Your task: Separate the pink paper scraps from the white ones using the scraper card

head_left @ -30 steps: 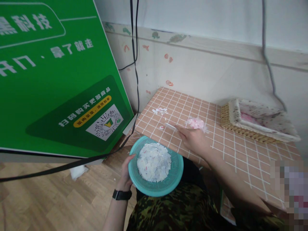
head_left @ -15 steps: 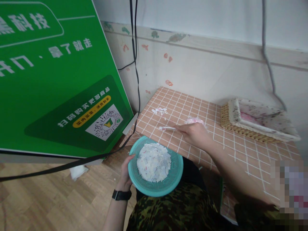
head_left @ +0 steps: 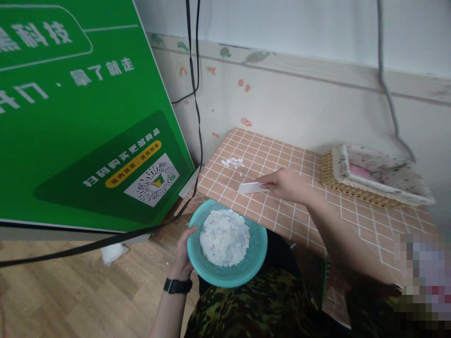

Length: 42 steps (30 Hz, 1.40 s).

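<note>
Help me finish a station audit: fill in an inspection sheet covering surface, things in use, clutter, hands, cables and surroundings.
Surface: table with a brown cover and white grid lines.
Things in use: teal basket holding white scraps; flat white piece over the table.
Clutter: small scrap pile on the table; lined wicker basket near the wall; white item on the floor, unclear what.
Hands: left hand grips the teal basket's side; right hand holds the flat white piece.
Cables: black cable crosses beside the table; grey cable hangs above the wicker basket, contact unclear.
Surroundings: green panel, pale wall, wood-look floor.
</note>
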Motion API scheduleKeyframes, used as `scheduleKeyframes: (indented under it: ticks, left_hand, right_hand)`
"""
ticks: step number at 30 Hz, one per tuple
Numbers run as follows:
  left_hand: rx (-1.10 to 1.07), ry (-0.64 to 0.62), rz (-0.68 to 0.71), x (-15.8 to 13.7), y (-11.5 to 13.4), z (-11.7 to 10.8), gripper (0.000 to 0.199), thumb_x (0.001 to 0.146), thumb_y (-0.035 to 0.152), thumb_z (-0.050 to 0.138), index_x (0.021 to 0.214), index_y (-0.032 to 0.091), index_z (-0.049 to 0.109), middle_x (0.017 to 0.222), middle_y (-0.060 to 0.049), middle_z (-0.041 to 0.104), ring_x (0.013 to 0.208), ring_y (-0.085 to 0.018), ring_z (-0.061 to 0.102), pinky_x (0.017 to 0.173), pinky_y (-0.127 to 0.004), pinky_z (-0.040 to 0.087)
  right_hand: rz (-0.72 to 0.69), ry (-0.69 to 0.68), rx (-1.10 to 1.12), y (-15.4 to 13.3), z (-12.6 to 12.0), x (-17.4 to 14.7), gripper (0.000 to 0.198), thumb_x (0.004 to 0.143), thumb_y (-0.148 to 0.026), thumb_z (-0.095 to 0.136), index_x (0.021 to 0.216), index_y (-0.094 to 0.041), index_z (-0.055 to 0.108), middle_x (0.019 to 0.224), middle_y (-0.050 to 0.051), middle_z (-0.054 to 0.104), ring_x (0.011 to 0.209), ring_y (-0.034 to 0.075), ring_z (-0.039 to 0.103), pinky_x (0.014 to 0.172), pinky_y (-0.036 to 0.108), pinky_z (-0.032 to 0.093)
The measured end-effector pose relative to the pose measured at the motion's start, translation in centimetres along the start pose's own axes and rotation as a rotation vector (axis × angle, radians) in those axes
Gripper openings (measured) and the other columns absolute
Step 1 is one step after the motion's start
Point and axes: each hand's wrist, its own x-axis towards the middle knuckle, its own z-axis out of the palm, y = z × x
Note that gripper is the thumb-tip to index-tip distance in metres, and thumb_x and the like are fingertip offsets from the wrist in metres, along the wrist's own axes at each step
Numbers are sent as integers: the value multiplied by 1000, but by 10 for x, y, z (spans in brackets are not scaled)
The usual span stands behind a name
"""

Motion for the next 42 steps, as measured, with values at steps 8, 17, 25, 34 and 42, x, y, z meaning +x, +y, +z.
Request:
scheduleKeyframes:
  ticks: [8,17,25,34,42]
  left_hand:
    - [-1,-2,0,-1,-1,2,14,70,21,64,73,10,73,67,-8,74,60,-22,68,64,-33,55]
    - [-6,37,-9,1,-2,2,13,68,20,64,72,11,72,65,-8,74,57,-22,67,61,-33,55]
    - [13,28,-10,2,-4,-1,14,69,20,65,76,11,72,66,-7,74,58,-22,68,61,-33,55]
    - [28,39,-46,0,-7,0,16,68,24,66,76,12,73,68,-9,75,70,-29,70,73,-40,54]
    - [7,66,-34,-1,-6,4,10,69,18,65,71,12,73,59,-5,72,52,-19,65,59,-30,53]
  right_hand:
    - [41,20,21,7,-3,-3,33,85,-18,52,111,-30,68,93,1,73,70,15,65,61,24,42]
    - [81,80,20,7,-2,-18,33,86,-19,49,112,-27,68,85,2,73,67,14,64,60,24,41]
    - [55,40,-130,-5,9,-31,34,85,-16,47,107,-29,69,70,2,69,63,14,57,58,27,33]
    - [101,126,-214,-10,21,-41,36,84,-15,45,111,-25,67,79,3,71,63,15,58,55,28,32]
    - [46,62,-160,-6,17,-39,33,86,-14,44,104,-26,69,74,3,70,64,15,58,56,27,33]
